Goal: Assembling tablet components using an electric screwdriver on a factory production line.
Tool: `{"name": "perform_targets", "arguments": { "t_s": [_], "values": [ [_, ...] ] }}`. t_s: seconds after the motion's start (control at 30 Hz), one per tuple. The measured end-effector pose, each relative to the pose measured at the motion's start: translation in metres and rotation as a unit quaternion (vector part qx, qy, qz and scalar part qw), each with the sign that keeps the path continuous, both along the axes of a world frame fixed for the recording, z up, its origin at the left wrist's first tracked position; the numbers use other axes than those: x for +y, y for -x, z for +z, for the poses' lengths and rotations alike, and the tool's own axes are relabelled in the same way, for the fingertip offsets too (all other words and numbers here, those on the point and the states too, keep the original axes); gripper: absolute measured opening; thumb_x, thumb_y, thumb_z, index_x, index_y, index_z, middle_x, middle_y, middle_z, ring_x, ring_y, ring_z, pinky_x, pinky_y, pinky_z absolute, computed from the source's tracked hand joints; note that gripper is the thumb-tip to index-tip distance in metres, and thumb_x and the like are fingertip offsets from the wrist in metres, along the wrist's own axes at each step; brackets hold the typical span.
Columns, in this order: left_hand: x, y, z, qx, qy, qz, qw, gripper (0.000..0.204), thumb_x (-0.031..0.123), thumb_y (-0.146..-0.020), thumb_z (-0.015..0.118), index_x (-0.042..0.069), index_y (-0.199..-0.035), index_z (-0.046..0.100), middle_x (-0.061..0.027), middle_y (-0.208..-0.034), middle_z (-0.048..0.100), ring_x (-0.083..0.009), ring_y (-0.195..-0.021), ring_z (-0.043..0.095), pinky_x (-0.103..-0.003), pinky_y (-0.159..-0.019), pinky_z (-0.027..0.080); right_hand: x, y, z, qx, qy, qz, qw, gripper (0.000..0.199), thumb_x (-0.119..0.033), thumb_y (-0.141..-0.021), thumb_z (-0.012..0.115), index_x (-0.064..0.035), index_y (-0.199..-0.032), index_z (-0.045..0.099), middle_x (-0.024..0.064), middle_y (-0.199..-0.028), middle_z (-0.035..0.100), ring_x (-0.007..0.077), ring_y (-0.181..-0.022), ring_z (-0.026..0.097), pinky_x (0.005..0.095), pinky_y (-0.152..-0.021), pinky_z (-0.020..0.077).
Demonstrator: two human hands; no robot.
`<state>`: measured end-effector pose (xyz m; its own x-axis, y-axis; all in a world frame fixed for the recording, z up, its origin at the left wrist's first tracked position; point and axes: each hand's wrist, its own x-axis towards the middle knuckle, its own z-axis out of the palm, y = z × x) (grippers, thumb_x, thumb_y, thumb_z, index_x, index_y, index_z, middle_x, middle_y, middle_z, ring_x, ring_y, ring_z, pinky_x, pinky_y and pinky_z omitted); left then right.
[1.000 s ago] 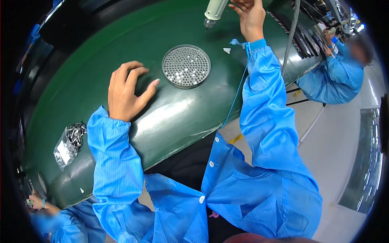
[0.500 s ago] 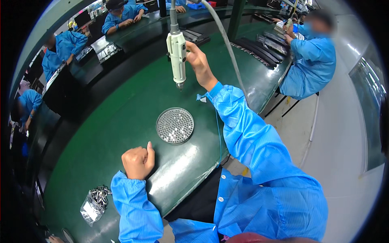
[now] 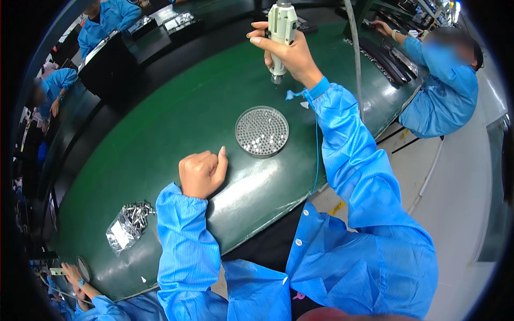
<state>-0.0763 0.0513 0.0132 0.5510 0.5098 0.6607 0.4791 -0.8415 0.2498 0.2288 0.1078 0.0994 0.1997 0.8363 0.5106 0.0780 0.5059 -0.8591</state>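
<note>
My right hand [image 3: 293,52] is wrapped round a pale electric screwdriver [image 3: 281,27], with the thumb across its front and the fingertips showing at its left side. The tool hangs upright, bit down, beyond a round grey disc [image 3: 262,131] full of small holes. Shiny pieces show in some holes, too small to name. On the green tabletop to the left of the disc, my left hand [image 3: 201,173] makes a fist with its thumb sticking out. No object shows in it, though its palm is hidden. Left of that forearm lies an opened clear bag [image 3: 124,231] of small metal parts.
A grey cable [image 3: 355,59] comes down right of the screwdriver. A thin blue cord [image 3: 317,144] runs from my right cuff to the table's edge. A co-worker [image 3: 447,80] sits at the right, near dark strips [image 3: 383,60]. Another person's hand [image 3: 72,274] is at the lower left.
The whole view has shifted, so everything sits further right and higher. My right hand has closed round the screwdriver, its thumb now in front. My left fist stays as it was.
</note>
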Motion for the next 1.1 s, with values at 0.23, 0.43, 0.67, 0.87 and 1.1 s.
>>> {"name": "perform_targets", "arguments": {
  "t_s": [0.23,0.43,0.67,0.87,1.1],
  "values": [
    [-0.005,0.004,0.001,0.005,0.022,0.003,1.000,0.048,0.010,-0.086,0.076,0.008,-0.049,0.046,-0.0070,-0.047,0.045,-0.0263,-0.037,0.043,-0.040,-0.040,0.033,-0.013,0.002,-0.009,0.003,0.001,0.019,1.000,0.031,-0.010,-0.090,0.075,0.0026,-0.117,0.070,0.0126,-0.108,0.076,0.0105,-0.059,0.064,0.0265,-0.053,0.0533],
    [-0.006,0.003,0.010,0.011,-0.006,0.032,0.999,0.048,0.009,-0.087,0.076,0.007,-0.052,0.044,-0.0062,-0.048,0.042,-0.0235,-0.038,0.040,-0.038,-0.041,0.032,-0.013,-0.011,-0.010,0.031,0.022,0.057,0.998,0.026,-0.002,-0.088,0.066,0.0060,-0.114,0.069,0.0137,-0.103,0.076,0.0137,-0.060,0.067,0.0288,-0.054,0.0550],
    [0.083,-0.033,0.019,-0.173,0.178,0.135,0.959,0.027,0.024,-0.099,0.071,0.001,-0.088,0.063,-0.0040,-0.074,0.062,-0.0104,-0.064,0.055,-0.028,-0.059,0.045,-0.022,-0.011,-0.016,0.095,0.035,0.037,0.994,0.027,-0.004,-0.085,0.068,0.0057,-0.110,0.068,0.0103,-0.096,0.075,0.0143,-0.058,0.068,0.0295,-0.051,0.0556],
    [0.302,-0.163,0.004,-0.189,0.334,0.109,0.917,0.062,0.041,-0.084,0.085,-0.009,-0.114,0.064,-0.0113,-0.097,0.071,-0.0221,-0.083,0.066,-0.037,-0.080,0.054,-0.022,-0.007,-0.020,0.048,0.040,-0.008,0.998,0.034,-0.003,-0.085,0.066,0.0025,-0.119,0.068,0.0075,-0.097,0.075,0.0116,-0.065,0.065,0.0287,-0.060,0.0559],
    [0.402,-0.370,-0.035,-0.070,0.439,0.205,0.872,0.132,0.078,-0.064,0.080,-0.023,-0.141,0.045,-0.0352,-0.152,0.045,-0.0396,-0.142,0.048,-0.041,-0.116,0.039,-0.022,-0.025,-0.025,-0.018,-0.104,-0.192,0.976,0.025,-0.007,-0.075,0.071,-0.0021,-0.099,0.068,0.0186,-0.083,0.068,0.0389,-0.075,0.071,0.0419,-0.065,0.0569]
  ]
}}
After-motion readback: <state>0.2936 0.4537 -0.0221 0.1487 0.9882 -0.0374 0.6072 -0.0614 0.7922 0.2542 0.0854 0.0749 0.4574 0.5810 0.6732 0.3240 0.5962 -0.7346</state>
